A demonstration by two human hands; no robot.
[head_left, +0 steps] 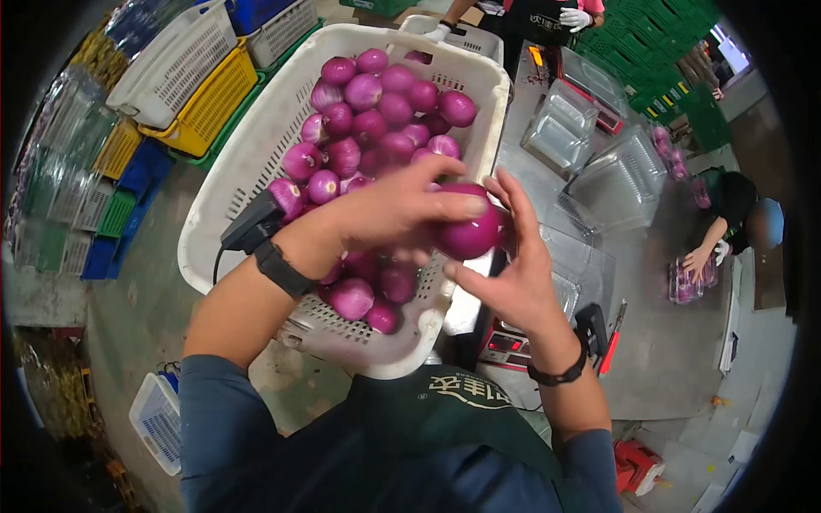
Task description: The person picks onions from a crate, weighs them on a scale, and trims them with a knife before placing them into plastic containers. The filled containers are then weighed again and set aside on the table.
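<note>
Between my two hands, above the right side of a white crate [209,205], is a large purple onion [470,224]. My left hand [398,205] has its thumb across the onion's upper part, its other fingers partly hidden and blurred. On the onion's right side, my right hand [513,256] curves round with thumb and fingers apart; whether it touches the onion is hard to tell. Many peeled purple onions [344,157] fill the crate below. To the right, clear plastic boxes [560,128] lie on a metal table [650,316].
A red scale [506,344] and a red-handled knife [611,346] are near my right forearm. Stacked crates [201,98] stand at the left. One person [727,205] handles packed onions at the right; another person [547,21] stands at the top.
</note>
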